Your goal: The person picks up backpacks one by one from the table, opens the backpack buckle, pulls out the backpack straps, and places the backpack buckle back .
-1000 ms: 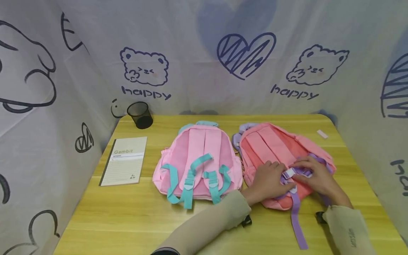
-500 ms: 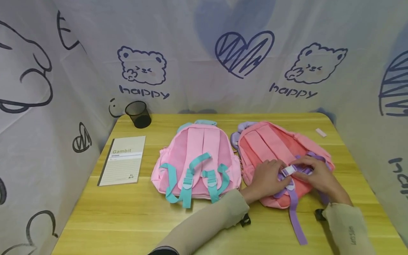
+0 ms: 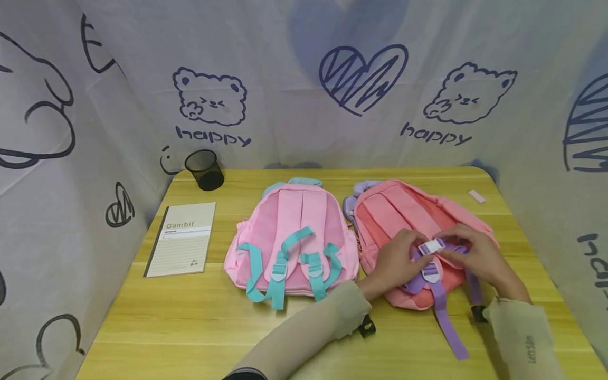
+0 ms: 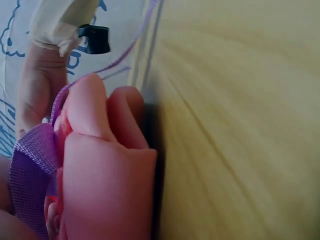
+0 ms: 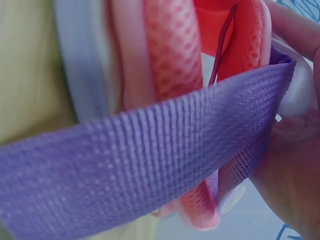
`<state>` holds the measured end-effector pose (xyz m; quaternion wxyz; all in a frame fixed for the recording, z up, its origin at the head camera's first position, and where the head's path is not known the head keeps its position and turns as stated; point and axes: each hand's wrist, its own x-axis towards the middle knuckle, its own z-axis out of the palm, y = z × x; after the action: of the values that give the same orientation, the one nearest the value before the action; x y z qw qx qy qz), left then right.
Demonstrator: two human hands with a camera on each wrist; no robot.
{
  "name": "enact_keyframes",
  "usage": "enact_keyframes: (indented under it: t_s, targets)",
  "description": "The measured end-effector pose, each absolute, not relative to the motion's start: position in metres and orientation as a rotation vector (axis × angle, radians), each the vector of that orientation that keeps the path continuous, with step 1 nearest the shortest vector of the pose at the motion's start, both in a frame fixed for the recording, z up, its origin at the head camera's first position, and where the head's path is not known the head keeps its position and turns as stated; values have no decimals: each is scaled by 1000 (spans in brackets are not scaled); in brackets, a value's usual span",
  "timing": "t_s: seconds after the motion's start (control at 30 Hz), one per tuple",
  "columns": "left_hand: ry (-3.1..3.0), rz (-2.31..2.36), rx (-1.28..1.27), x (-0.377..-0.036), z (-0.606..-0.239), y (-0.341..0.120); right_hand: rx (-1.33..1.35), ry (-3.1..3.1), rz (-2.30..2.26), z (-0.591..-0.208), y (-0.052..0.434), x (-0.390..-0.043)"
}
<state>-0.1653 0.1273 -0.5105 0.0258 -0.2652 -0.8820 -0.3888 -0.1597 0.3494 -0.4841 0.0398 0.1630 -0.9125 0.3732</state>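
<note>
A coral-pink backpack (image 3: 404,211) lies on the table with its shoulder straps up. Over its lower part, both hands hold a white plastic buckle (image 3: 431,246) joined to purple webbing. My left hand (image 3: 395,259) pinches the buckle's left end between thumb and fingers. From the other side my right hand (image 3: 481,259) pinches the right end and its webbing. Below the buckle, a white strap adjuster (image 3: 430,273) carries a loose purple strap (image 3: 448,330) that trails onto the table. Purple webbing (image 5: 150,155) crosses the right wrist view in front of the right hand.
Left of the coral bag lies a light pink backpack (image 3: 315,211) with teal straps. A notebook (image 3: 180,240) lies at far left, with a black mesh pen cup (image 3: 205,171) behind it. A small pale pink block (image 3: 477,196) lies at back right.
Both hands have lifted the white buckle slightly, tilting it the other way and uncovering the strap adjuster beneath. The loose purple strap's end has swung right.
</note>
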Motion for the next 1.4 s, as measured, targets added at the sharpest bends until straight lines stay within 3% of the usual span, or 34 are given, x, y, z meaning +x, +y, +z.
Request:
enact_keyframes:
  t_s: [0.57,1.03,1.4]
  targets:
    - [-2688,-1101,-830,-164,-513,118,586,-2702,1327,-494,342,-163]
    - [-2839,-1109,-824,-169,-498,90,452,-2703,1366,-502,308,-153]
    - [-2910,-1129,-927,-177,-488,52,151,-2733,1352,-506,262,-138]
